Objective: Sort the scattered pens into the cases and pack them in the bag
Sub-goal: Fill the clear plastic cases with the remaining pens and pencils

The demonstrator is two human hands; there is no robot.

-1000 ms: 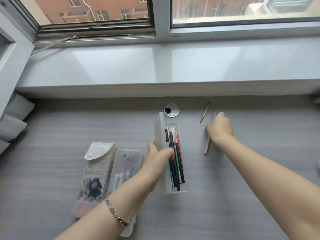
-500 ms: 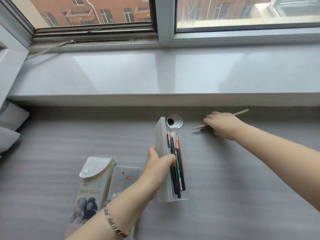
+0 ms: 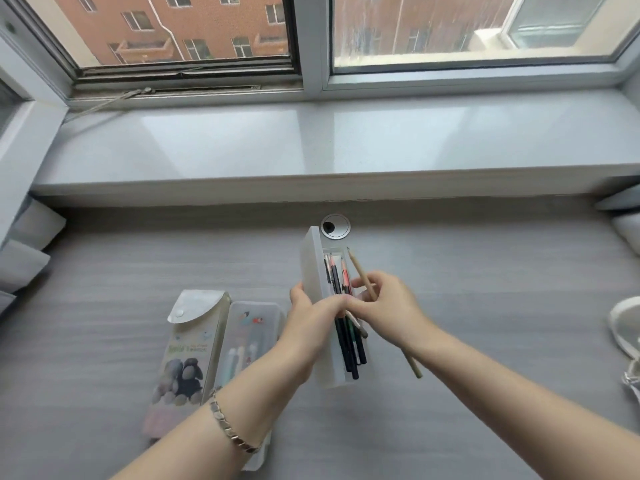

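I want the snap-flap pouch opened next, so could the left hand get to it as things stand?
Probably yes, once freed. The left hand is gripping the open case, holding its lid up. The snap-flap pouch lies beside that forearm on the desk, with nothing on top of it.

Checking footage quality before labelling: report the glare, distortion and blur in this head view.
Head view: daylight from the window glares in pale patches on the glossy sill; wide-angle bending curves the window frame and sill edges; the right hand with the wooden pencil is slightly soft; the open case stays legible, shadows faint.
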